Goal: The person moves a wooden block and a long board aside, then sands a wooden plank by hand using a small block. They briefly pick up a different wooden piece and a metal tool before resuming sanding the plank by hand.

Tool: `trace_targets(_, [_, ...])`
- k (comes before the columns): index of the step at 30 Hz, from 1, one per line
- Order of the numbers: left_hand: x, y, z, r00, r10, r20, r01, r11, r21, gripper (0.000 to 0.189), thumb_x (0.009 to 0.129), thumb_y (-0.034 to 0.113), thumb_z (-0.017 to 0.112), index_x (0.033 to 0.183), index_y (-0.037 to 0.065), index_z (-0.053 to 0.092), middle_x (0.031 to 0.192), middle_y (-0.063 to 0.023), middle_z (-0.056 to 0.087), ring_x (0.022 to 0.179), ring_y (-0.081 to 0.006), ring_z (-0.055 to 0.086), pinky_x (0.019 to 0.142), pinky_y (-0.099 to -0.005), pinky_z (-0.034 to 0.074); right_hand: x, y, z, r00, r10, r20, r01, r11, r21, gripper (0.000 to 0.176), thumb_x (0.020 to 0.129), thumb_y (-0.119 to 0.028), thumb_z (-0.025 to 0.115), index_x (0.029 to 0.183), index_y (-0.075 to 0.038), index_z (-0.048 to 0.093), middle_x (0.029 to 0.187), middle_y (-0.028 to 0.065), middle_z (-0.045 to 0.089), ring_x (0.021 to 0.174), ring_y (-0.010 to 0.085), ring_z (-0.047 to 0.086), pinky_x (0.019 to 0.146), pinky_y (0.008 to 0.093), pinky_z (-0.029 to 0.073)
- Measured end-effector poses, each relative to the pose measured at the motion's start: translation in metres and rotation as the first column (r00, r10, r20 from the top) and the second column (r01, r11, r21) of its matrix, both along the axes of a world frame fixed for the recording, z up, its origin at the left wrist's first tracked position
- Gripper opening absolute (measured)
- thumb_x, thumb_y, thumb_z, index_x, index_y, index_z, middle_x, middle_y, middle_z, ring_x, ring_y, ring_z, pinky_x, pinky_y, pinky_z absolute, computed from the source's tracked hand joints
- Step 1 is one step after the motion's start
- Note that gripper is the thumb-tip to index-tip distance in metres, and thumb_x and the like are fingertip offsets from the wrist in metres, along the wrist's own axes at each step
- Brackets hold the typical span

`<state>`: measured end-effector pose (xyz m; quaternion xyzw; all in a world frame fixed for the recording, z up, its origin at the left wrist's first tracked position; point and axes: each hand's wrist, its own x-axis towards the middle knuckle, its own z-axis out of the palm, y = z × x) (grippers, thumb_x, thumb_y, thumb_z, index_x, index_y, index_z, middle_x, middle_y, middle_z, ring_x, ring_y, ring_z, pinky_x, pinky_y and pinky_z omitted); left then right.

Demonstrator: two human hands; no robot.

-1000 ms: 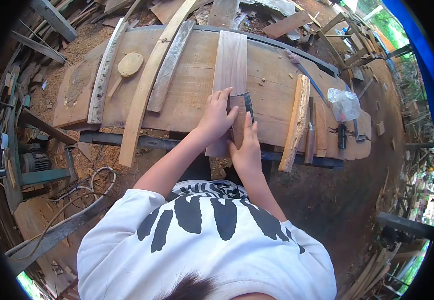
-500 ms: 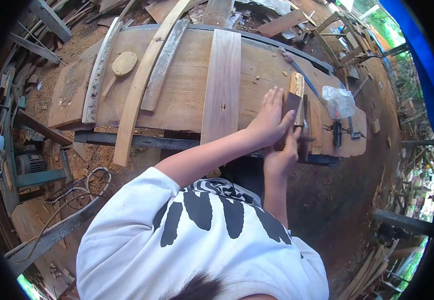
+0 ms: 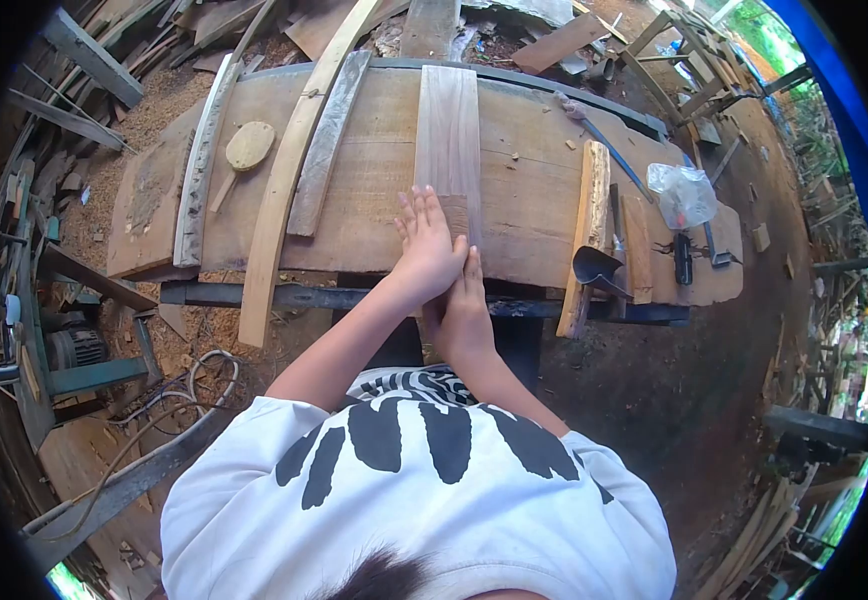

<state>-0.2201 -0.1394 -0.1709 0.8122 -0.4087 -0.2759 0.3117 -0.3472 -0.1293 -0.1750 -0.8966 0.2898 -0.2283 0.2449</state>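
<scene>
A flat brown wooden piece (image 3: 454, 213) lies over the lower part of a pale plank (image 3: 449, 115) on the workbench. My left hand (image 3: 428, 250) rests flat on that piece with its fingers stretched forward. Just right of it, my right hand (image 3: 464, 318) grips the near end of the piece, its upper digit pointing forward; its other fingers are mostly hidden. The two hands touch. Right of them stand a long light wood block (image 3: 590, 205) and a dark curved metal tool part (image 3: 597, 266).
On the bench (image 3: 374, 220) lie a round wooden paddle (image 3: 251, 146), a long bent strip (image 3: 299, 140), a grey strip (image 3: 330, 145) and a clear plastic bag (image 3: 681, 195). A motor (image 3: 76, 348) and looped cables (image 3: 204, 380) are at left. Scrap wood surrounds the bench.
Both hands have moved left with the brown piece, from beside the light wood block to the pale plank. The block and the dark metal part are now uncovered.
</scene>
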Motion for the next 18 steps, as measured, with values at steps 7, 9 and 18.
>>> trace_targets(7, [0.058,-0.099,-0.008,0.946,-0.163,0.281,0.131,0.983,0.129,0.089,0.089,0.037,0.048,0.153,-0.008,0.006,0.161,-0.0298,0.000,0.150,-0.0431,-0.009,0.120,-0.0554,0.000,0.069,-0.078,-0.017,0.940,0.004,-0.342,-0.095,0.964,-0.250,0.064,0.090,-0.016,0.050,0.147,0.005,0.031,0.150,0.0319,0.031,0.140,0.0518,0.023,0.117,0.0564,0.019])
trace_targets(9, [0.098,-0.151,-0.007,0.932,-0.144,0.333,0.125,0.989,0.078,0.088,0.090,0.041,0.046,0.154,-0.007,0.007,0.162,-0.0282,0.000,0.151,-0.0409,-0.008,0.121,-0.0538,0.000,0.111,-0.134,-0.027,0.964,0.031,-0.265,-0.128,0.925,-0.357,0.061,0.092,-0.018,0.046,0.148,0.003,0.032,0.152,0.0264,0.033,0.140,0.0473,0.027,0.117,0.0543,0.020])
trace_targets(18, [0.185,-0.233,-0.017,0.916,-0.057,0.397,0.049,0.998,0.032,0.080,0.097,0.044,0.041,0.154,-0.005,0.014,0.163,-0.0233,0.008,0.152,-0.0381,0.001,0.122,-0.0480,0.005,0.210,-0.219,-0.032,0.945,-0.020,-0.328,-0.040,0.983,-0.176,0.066,0.097,-0.024,0.041,0.154,0.001,0.018,0.160,0.0267,0.016,0.147,0.0472,0.014,0.121,0.0498,0.015])
